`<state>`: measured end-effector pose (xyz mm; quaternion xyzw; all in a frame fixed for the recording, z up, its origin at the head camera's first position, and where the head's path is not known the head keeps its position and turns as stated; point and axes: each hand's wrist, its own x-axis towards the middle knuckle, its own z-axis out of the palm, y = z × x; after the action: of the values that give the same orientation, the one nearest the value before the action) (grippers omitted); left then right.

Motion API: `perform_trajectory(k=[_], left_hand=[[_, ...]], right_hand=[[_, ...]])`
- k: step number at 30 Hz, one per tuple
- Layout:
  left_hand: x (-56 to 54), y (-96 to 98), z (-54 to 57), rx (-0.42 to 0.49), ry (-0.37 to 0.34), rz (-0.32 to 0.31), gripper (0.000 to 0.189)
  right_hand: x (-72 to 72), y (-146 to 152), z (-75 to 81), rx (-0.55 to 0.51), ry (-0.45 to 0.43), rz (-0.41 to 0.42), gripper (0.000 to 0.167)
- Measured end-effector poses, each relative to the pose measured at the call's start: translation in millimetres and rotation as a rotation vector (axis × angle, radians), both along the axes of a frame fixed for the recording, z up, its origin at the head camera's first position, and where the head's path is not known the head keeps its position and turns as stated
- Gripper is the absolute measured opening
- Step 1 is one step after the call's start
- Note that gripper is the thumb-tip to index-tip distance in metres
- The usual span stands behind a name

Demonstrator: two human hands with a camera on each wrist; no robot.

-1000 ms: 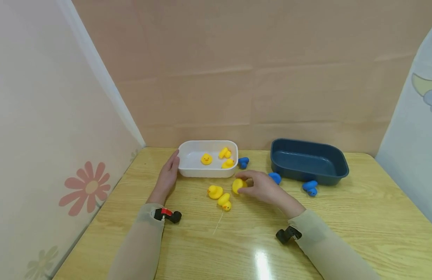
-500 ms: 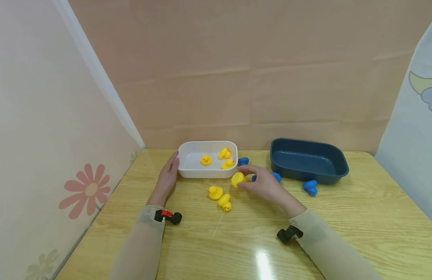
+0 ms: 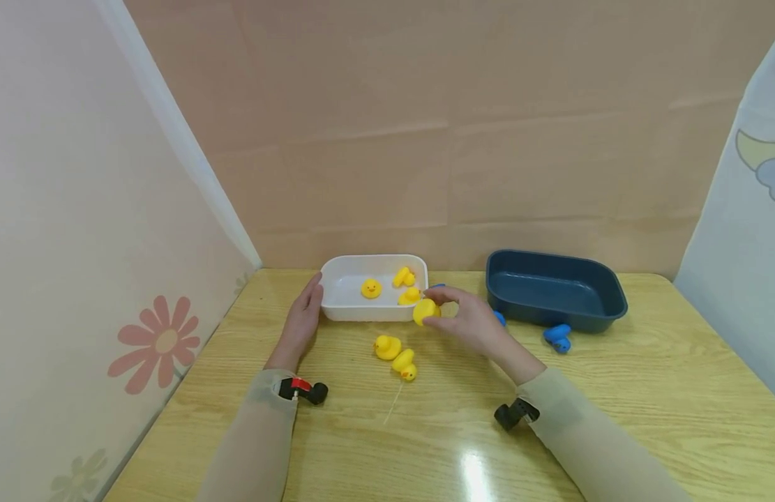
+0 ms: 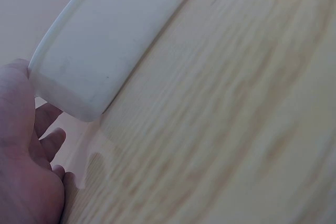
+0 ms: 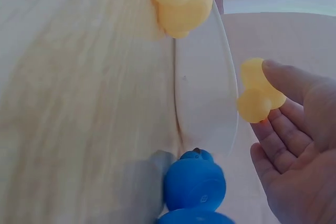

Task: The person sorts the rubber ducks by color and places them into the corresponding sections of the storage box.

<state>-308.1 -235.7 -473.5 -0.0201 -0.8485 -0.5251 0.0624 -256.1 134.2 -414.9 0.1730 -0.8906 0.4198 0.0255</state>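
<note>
My right hand [image 3: 471, 324] pinches a yellow rubber duck [image 3: 425, 312] between thumb and fingers, at the front right corner of the white container [image 3: 356, 314]. In the right wrist view, that held duck [image 5: 254, 100] shows at the container's rim. Several yellow ducks lie inside, one of them facing front [image 3: 371, 288]. My left hand [image 3: 302, 317] rests against the container's left end; its thumb lies along the rim in the left wrist view, the other fingers loosely bent below. Two more yellow ducks, one upright [image 3: 387, 346] and one tipped over [image 3: 404, 365], are on the table in front.
A dark blue container [image 3: 553, 310] stands at the back right, nothing in it. One blue duck [image 3: 557, 338] lies before it, and another [image 3: 499, 318] is partly hidden by my right hand. Beside the white container is a blue duck [image 5: 194, 184]. A papered wall closes the back.
My right hand has lifted the yellow duck off the table and carried it up toward the white container's front right corner. The left hand has stayed at the container's left end.
</note>
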Motion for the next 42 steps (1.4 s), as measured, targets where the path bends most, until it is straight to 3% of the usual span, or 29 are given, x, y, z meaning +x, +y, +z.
perform_trajectory(k=[7,17,30,42], left_hand=[[-0.4,0.7,-0.9,-0.002,0.004,-0.001,0.065],[-0.7,0.9,-0.5,-0.003,0.007,0.000,0.063],[0.6,0.6,0.7,0.000,0.004,0.001,0.064],[0.6,2.4,1.8,-0.008,0.020,0.007,0.063]], right_hand=[[-5.9,-8.6,10.1,-0.006,0.093,-0.026,0.053],[-16.4,-22.1,22.4,-0.028,0.066,-0.052,0.053],[-41.4,-40.6,22.2,-0.023,0.097,-0.018,0.049],[-53.1,-55.6,16.0,0.022,0.127,-0.012,0.050]])
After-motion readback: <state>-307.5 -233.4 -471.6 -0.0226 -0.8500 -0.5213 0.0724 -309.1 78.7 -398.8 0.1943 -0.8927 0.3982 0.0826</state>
